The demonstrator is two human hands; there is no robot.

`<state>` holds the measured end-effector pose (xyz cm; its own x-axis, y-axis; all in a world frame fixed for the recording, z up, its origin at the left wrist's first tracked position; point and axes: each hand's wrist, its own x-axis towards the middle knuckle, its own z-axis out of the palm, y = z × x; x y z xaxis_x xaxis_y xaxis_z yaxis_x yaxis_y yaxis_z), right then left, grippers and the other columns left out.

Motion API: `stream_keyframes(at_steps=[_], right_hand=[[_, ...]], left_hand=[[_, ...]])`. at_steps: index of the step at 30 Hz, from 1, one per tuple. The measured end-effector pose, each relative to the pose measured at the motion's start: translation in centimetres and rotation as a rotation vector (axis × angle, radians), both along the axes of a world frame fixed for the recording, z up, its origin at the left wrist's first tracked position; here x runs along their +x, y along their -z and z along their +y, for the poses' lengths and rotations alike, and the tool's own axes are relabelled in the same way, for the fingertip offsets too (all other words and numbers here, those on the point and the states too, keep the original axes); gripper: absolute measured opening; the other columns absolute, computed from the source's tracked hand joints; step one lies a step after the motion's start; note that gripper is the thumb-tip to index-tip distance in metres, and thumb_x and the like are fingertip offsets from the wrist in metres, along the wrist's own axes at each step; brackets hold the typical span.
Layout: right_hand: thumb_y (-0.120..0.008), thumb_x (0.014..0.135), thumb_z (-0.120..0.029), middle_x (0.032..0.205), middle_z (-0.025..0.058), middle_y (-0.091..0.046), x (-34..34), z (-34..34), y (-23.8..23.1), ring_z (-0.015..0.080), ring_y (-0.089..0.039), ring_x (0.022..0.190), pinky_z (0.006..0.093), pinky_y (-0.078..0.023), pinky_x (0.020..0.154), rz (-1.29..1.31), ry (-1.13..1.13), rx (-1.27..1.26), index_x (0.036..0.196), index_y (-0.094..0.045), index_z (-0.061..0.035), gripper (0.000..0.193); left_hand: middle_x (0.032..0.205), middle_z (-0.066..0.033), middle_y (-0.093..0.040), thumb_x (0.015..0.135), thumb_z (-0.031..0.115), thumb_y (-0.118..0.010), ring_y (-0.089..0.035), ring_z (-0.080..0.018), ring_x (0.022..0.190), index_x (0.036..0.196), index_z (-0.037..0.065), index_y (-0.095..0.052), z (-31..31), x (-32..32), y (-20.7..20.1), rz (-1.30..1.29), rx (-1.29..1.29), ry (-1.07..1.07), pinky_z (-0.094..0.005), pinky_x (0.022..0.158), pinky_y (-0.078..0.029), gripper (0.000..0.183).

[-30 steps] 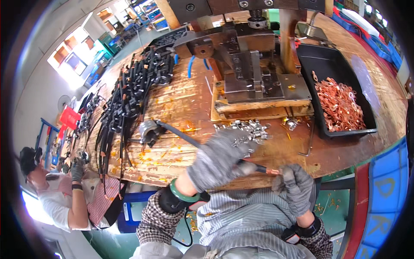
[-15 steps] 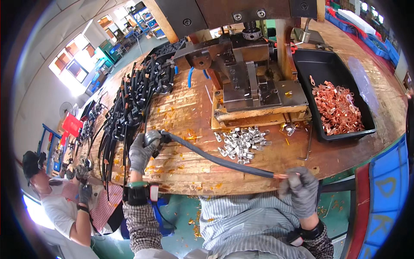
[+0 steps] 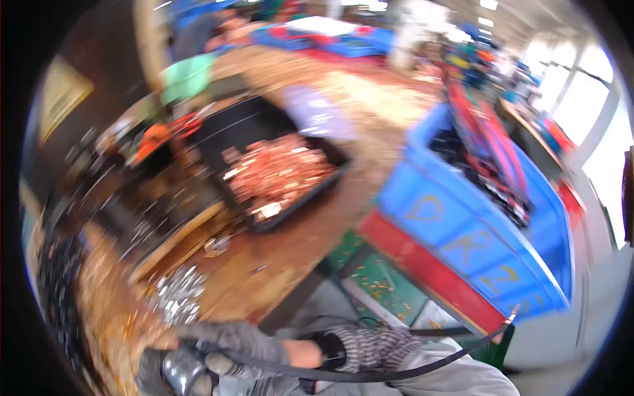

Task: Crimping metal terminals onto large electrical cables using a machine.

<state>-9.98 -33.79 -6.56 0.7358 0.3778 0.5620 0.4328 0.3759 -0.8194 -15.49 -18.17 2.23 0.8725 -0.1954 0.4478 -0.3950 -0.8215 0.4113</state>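
Note:
A thick black cable (image 3: pixel 396 375) bends from a rounded grey metal fitting (image 3: pixel 181 371) at the bottom left toward the right. Its copper-coloured tip (image 3: pixel 510 318) stands free near the blue crate, too blurred to tell its shape. My left hand (image 3: pixel 150 375), gloved in grey, is closed around the fitting at the lower edge. My right hand (image 3: pixel 241 340), also gloved, lies beside it with fingers closed on the cable close to the fitting. The right forearm crosses from the right, and the left arm is hidden.
A black tray (image 3: pixel 214 135) of copper lugs (image 3: pixel 281 171) sits on the wooden table (image 3: pixel 310 214). Silver lugs (image 3: pixel 178 294) lie heaped before the blurred press (image 3: pixel 142 204). A blue crate (image 3: pixel 456 218) with dark and red items stands right. Dark cables (image 3: pixel 61 290) fill the left edge.
My view has swung right, bringing the crate into full view. My right hand has left the cable's copper end and now grips the cable by the fitting; the free end points right.

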Motion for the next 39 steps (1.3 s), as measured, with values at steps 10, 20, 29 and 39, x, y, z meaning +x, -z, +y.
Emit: stream_keyframes(at_steps=[10,20,29,39], right_hand=[[-0.044,0.090,-0.041,0.090,0.0052,-0.057,-4.8,-19.3,-10.1,0.0133,-0.054,0.086,0.0287,-0.045,0.074,0.231,0.804,0.288,0.106,-0.051,-0.0036,0.041],[-0.054,0.084,-0.034,0.063,0.0062,-0.056,-20.6,-50.1,-25.7,0.0169,-0.051,0.051,0.0298,-0.042,0.050,-0.100,2.155,-0.077,0.074,-0.059,-0.0007,0.036],[-0.049,0.079,-0.027,0.082,0.0195,-0.062,-24.2,-57.1,-20.1,0.0320,-0.062,0.075,0.0408,-0.049,0.066,1.163,1.821,-2.030,0.084,-0.065,-0.0038,0.029],[-0.055,0.080,-0.025,0.075,0.0082,-0.062,-25.6,-65.6,-9.2,0.0216,-0.057,0.062,0.0365,-0.049,0.061,1.223,1.078,-1.761,0.094,-0.063,-0.0011,0.029]], left_hand=[[0.108,-0.0175,-0.053,0.082,0.051,-0.050,-0.054,-0.0289,0.094,0.108,-0.002,-0.052,-2.0,4.1,0.4,0.162,-0.172,0.491,-0.0372,0.079,-0.044,0.059],[0.095,-0.0150,-0.057,0.087,0.030,-0.048,-0.053,-0.0269,0.091,0.097,-0.002,-0.057,-3.1,4.9,2.0,0.371,-0.155,0.448,-0.0364,0.082,-0.041,0.035],[0.097,-0.0148,-0.057,0.083,0.020,-0.049,-0.053,-0.0265,0.092,0.099,-0.002,-0.057,-4.1,6.0,1.9,0.456,-0.102,0.482,-0.0352,0.084,-0.041,0.028],[0.100,-0.0145,-0.057,0.076,0.009,-0.051,-0.054,-0.0243,0.092,0.103,0.000,-0.056,-3.8,7.0,4.0,0.191,0.167,0.629,-0.0343,0.085,-0.041,0.029]])
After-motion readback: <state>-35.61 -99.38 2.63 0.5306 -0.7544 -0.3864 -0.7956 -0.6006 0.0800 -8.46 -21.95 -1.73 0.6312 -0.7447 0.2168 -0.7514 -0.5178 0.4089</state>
